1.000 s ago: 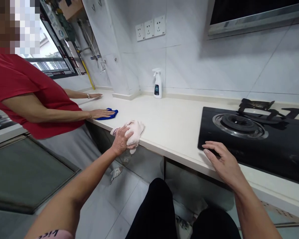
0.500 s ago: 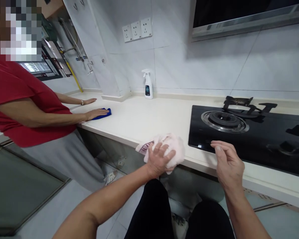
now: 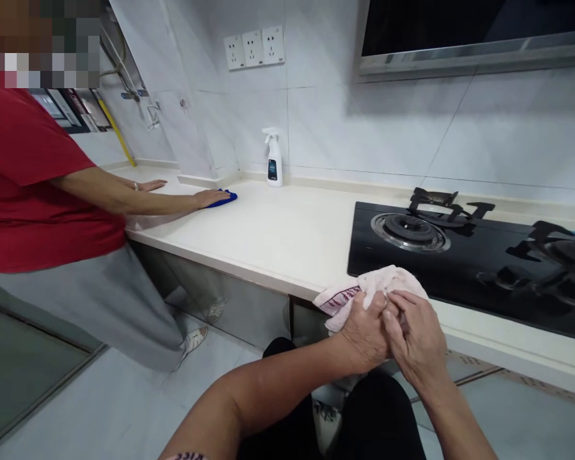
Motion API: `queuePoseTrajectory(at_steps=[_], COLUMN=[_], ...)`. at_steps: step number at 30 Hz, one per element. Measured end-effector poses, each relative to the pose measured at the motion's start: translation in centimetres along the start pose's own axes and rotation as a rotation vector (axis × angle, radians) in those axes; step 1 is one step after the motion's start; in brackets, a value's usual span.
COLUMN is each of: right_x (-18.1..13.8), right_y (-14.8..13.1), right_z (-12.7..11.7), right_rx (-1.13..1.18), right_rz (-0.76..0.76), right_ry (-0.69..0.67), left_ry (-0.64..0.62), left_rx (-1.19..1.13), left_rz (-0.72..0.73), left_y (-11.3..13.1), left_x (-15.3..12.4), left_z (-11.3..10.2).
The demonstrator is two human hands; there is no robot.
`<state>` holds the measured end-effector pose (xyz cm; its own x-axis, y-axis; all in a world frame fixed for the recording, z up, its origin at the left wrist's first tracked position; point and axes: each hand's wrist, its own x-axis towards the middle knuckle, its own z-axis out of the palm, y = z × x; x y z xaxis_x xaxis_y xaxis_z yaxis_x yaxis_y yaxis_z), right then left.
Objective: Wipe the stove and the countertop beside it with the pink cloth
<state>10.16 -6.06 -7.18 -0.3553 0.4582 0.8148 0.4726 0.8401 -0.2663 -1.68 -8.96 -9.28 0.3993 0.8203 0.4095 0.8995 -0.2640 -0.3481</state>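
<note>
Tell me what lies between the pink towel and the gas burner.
In the head view, the black glass hob top lies between the pink towel and the gas burner.

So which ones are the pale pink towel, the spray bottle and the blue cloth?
pale pink towel [image 3: 388, 282]: head view, on its top fold.
spray bottle [image 3: 274, 163]: head view, on its white body.
blue cloth [image 3: 229, 197]: head view, on its showing corner.

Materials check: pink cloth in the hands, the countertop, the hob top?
The pink cloth looks like soft cotton terry, matte and bunching in thick folds; the exact fibre can't be told. The countertop looks like engineered stone or quartz: pale, even, with a soft polish. The hob top looks like black glass: glossy, mirroring the burner grates.
</note>
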Motion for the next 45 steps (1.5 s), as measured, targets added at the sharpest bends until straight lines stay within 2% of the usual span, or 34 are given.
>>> queuePoseTrajectory(at_steps=[3, 6, 9, 12, 15, 17, 20, 23, 27, 30, 33, 37, 41, 43, 45], right_x=[-0.8, -1.0, -0.6, 0.6, 2.2, 3.1, 3.6, 2.9, 0.7, -1.3, -3.7, -7.1, -9.8, -10.5, -10.5], right_y=[0.9, 0.6, -0.7, -2.7, -5.0, -6.0, -6.3, -4.8, -0.9, 3.1, 7.9, 15.5, 23.0, 25.6, 27.1], right_z=[-0.5, -0.5, 0.4, 2.1, 4.3, 5.6, 6.5, 5.7, 3.0, 0.1, -3.5, -10.2, -17.5, -20.4, -22.2], right_rx=[-0.007, -0.061, -0.211, -0.369, -0.378, -0.343, -0.312, -0.273, -0.22, -0.238, -0.351, -0.548, -0.676, -0.714, -0.738], right_rz=[-0.035, -0.102, -0.136, -0.094, -0.084, -0.122, -0.174, -0.252, -0.319, -0.337, -0.278, -0.099, 0.189, 0.337, 0.454], right_ry=[-0.07, -0.172, -0.19, -0.181, -0.208, -0.229, -0.205, -0.13, 0.006, 0.083, 0.098, 0.101, 0.173, 0.222, 0.253], left_ry=[0.249, 0.393, 0.54, 0.626, 0.583, 0.49, 0.276, 0.034, -0.118, -0.164, -0.169, -0.172, -0.154, -0.146, -0.149], left_rx=[-0.293, -0.532, -0.634, -0.569, -0.474, -0.446, -0.433, -0.43, -0.439, -0.445, -0.43, -0.392, -0.35, -0.33, -0.319], left_rz=[0.101, 0.185, 0.049, -0.145, -0.252, -0.308, -0.423, -0.524, -0.563, -0.578, -0.572, -0.544, -0.532, -0.525, -0.52], left_y=[-2.3, -5.5, -9.2, -13.2, -16.7, -18.4, -19.8, -20.2, -20.4, -20.5, -20.6, -20.7, -20.6, -20.6, -20.5], left_x=[-2.1, -4.9, -7.3, -7.9, -6.7, -5.5, -4.2, -3.9, -4.0, -3.9, -3.8, -3.8, -3.7, -3.7, -3.6], left_z=[-1.8, -3.6, -4.8, -5.3, -5.1, -4.6, -3.4, -2.6, -2.6, -2.9, -2.8, -2.6, -2.5, -2.5, -2.5])
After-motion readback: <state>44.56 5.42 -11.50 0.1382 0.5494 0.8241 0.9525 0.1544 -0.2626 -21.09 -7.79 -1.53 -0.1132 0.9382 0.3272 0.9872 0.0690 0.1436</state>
